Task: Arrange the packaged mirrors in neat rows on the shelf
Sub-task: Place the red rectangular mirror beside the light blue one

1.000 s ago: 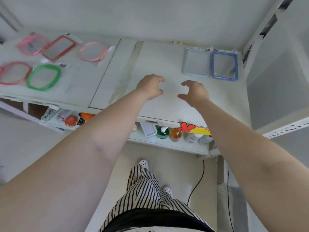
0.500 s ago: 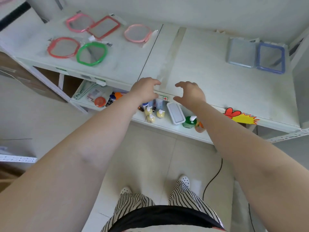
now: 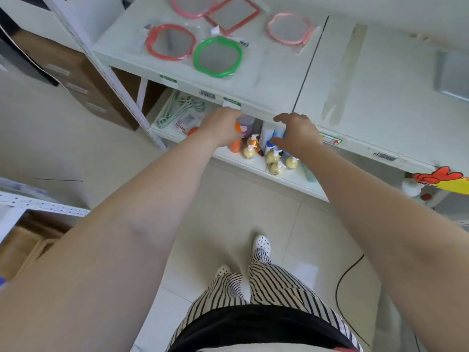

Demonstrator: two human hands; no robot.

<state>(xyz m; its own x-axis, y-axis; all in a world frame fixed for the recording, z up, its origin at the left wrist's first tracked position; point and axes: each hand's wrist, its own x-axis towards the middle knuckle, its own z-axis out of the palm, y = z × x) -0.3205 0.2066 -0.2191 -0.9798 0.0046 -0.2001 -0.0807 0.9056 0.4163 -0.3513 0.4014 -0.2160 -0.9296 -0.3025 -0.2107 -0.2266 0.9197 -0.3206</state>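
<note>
Several packaged mirrors lie on the white shelf: a red octagonal one, a green one, a pink round one, a red square one and a pink one at the top edge. A grey rectangular mirror shows at the right edge. My left hand and my right hand hover in front of the shelf's front edge, below the mirrors. Both hold nothing, fingers loosely curled and apart.
The lower shelf holds small pump bottles, an orange bottle and pale hangers. A brown cabinet stands left. A black cable runs on the tiled floor by my feet.
My view has swung left and down. Both hands have drawn back from over the shelf top to in front of its front edge. The blue mirror has left the view.
</note>
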